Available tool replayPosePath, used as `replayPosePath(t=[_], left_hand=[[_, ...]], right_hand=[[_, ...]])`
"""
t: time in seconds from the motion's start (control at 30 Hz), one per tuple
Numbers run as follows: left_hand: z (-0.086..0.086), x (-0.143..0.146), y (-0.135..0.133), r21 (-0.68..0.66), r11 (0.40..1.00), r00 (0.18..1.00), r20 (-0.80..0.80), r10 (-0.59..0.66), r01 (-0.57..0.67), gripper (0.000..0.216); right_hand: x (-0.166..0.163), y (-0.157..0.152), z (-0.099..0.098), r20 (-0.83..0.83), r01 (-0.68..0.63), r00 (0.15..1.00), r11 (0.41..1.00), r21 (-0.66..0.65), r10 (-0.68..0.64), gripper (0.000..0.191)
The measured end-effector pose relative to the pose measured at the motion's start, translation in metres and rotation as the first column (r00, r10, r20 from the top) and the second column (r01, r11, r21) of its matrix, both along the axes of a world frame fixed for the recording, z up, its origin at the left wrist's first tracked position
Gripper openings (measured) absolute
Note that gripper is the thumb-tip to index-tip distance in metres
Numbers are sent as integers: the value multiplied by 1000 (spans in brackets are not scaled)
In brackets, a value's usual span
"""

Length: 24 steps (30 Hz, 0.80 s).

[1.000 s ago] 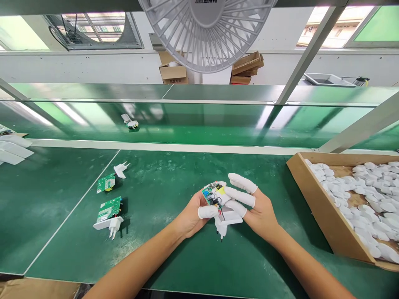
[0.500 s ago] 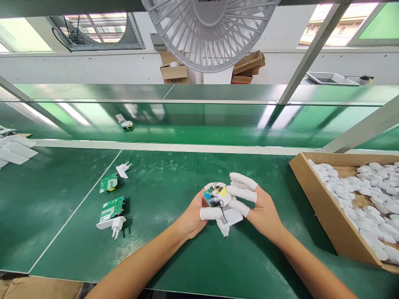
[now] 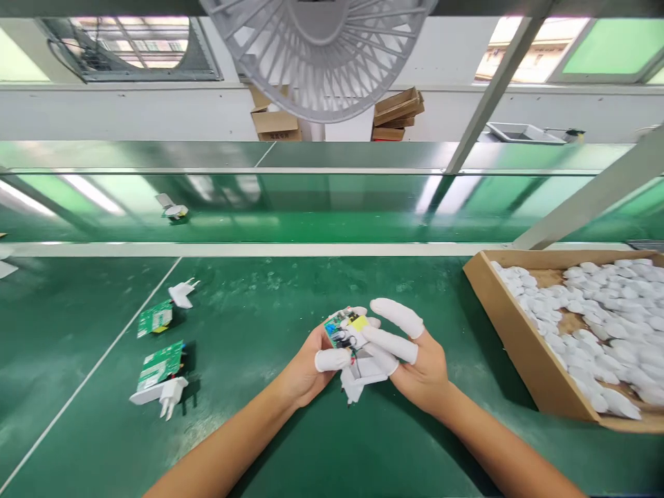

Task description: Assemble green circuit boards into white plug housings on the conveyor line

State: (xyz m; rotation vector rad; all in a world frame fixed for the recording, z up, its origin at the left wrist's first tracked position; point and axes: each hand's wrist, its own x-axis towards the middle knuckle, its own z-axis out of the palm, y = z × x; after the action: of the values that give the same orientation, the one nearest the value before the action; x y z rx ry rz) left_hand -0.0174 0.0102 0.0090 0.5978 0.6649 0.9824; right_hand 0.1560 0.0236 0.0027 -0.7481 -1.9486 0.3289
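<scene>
My left hand [image 3: 311, 366], in white finger cots, grips a small green circuit board [image 3: 338, 333] with blue and black components and a yellow-wrapped part. Wires run from the board to a white plug housing [image 3: 363, 373] hanging below it. My right hand [image 3: 415, 353], also in finger cots, has its thumb and fingertips closed at a white pad [image 3: 357, 337] against the board's right side; the fingers partly hide the contact. To the left lie two more circuit boards, one [image 3: 160, 366] attached to a white plug [image 3: 170, 394], the other [image 3: 155, 318] beside another plug [image 3: 181, 293].
At right a cardboard box [image 3: 534, 346] holds many white oval pads [image 3: 606, 332]. Beyond the green table's pale rail [image 3: 311, 250], a similar assembly [image 3: 172, 209] lies on the green strip. A white fan [image 3: 321, 55] hangs overhead, and a slanted metal post [image 3: 581, 194] stands right.
The view has shifted slightly, so most things appear further left. My right fingers have bent in closer over the pad and board; my left hand keeps its grip.
</scene>
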Motion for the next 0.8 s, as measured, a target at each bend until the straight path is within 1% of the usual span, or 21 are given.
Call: replayPosePath(t=[0.1, 0.17, 0.23, 0.37, 0.53, 0.6, 0.67, 0.73, 0.8], left_hand=[[-4, -2, -1, -37, 999, 999, -53, 11, -13, 58], [-7, -3, -1, -79, 996, 994, -103, 27, -36, 54], [-9, -4, -1, -105, 994, 993, -115, 19, -31, 52], [-11, -3, -1, -122, 992, 992, -121, 29, -44, 47], [-17, -4, 2, -163, 983, 989, -136, 59, -81, 38], [-18, -4, 4, -200, 976, 991, -123, 57, -81, 35], [-18, -3, 6, -223, 972, 994, -97, 48, -69, 35], [-18, -1, 6, -232, 972, 997, -78, 22, -39, 37], [-16, 0, 5, -202, 979, 996, -87, 3, -20, 39]], right_hand=[[0, 1, 5, 51, -51, 997, 999, 15, 51, 44], [0, 1, 7, 40, -76, 996, 995, 70, 74, 41], [-1, 1, 7, 56, -67, 997, 993, 99, 62, 35], [-5, 2, 5, 155, -45, 987, 997, 63, 34, 28], [-3, 3, 9, 105, -12, 994, 996, 93, 2, 24], [-1, 4, 12, 113, -3, 994, 996, 86, -7, 26], [-1, 5, 13, 150, -8, 989, 999, 49, 1, 31], [-1, 6, 10, 209, -19, 978, 1000, -11, 21, 46], [-3, 6, 6, 274, -46, 960, 996, -74, 64, 60]])
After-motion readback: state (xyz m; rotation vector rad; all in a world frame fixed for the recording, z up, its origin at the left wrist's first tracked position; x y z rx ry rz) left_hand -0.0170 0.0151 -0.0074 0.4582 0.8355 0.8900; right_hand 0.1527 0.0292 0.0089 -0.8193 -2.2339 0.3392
